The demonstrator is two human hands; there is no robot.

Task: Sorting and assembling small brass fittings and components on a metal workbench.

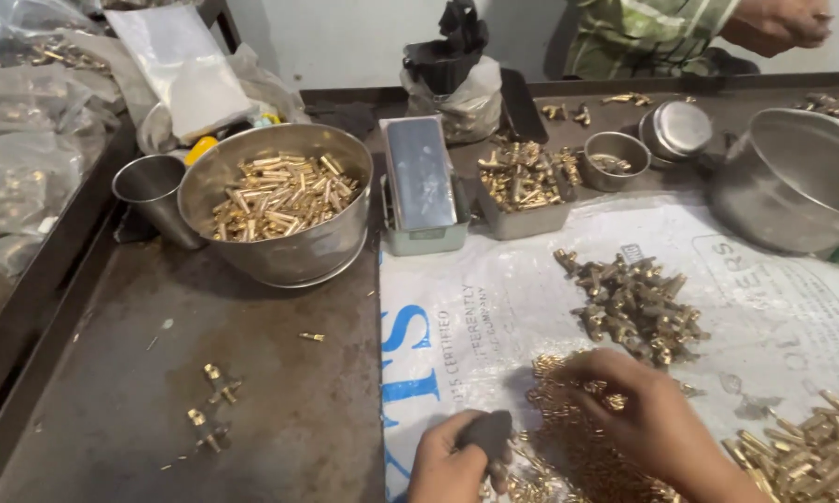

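Observation:
My left hand [449, 463] grips a small dark tool handle [486, 431] at the bottom edge of the head view, over a printed white sheet [494, 307]. Just to its right, my right hand [645, 416] lies palm down on a heap of small brass parts [568, 447], fingers spread and touching them. Whether it holds any part is hidden. A pile of brass fittings [634, 305] lies beyond the right hand. More brass tubes [811, 452] sit at the bottom right.
A steel bowl of brass pins [279, 197] and a steel cup [152, 191] stand at the back left. A rectangular tin [423, 182], a tray of fittings [524, 186], small steel bowls [615, 158] and a large pan [792, 177] line the back. Another person's arm [773, 23] shows top right. Two loose fittings [216, 402] lie on the dark metal table.

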